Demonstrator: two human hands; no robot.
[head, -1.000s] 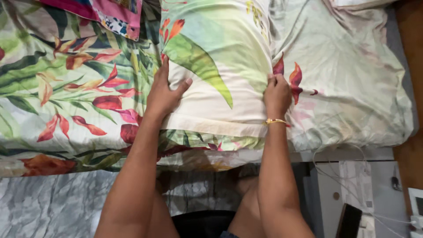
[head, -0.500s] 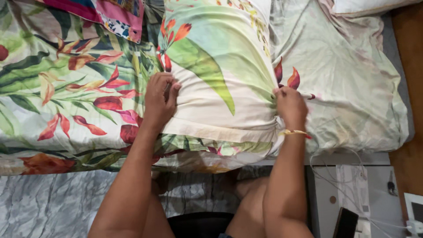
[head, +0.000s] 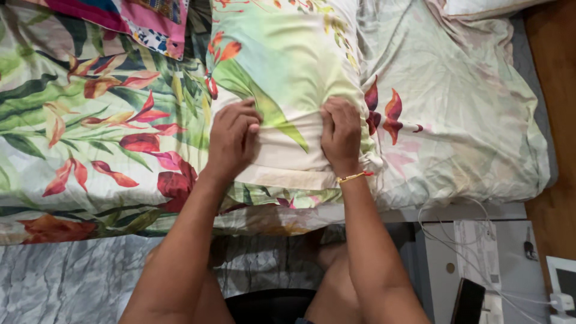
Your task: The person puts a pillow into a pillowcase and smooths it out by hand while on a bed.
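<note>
The pillow [head: 288,78] lies on the bed [head: 90,120], its long axis running away from the person, one short end toward the top of the view and the other, a plain cream hem, toward the bed's near edge. Its case shows a large green leaf with small red and orange flowers on a pale ground. The left hand [head: 231,141] presses on the near left part of the pillow, fingers [head: 240,123] curled together and bunching the cloth under them. The right hand [head: 341,135] sits just beside it on the near right part, fingers [head: 333,117] folded down and clamped on a gather of the case; a thin gold bangle [head: 353,176] rings that wrist. The two hands are near each other with a strip of cream cloth between them.

Left of the pillow spreads a bedsheet [head: 90,120] with bold red and green leaves, and a pink patterned cloth [head: 150,18] lies at the far left corner. Right of the pillow lies a paler crumpled sheet [head: 468,108], which reaches to the bed's right edge, beside a wooden floor strip [head: 555,90]. Below the bed's near edge is grey marbled floor [head: 72,282]. At lower right stands a white surface [head: 510,264] carrying a tall white paper slip [head: 477,252], a dark phone [head: 468,300] and thin white cables [head: 438,234]
</note>
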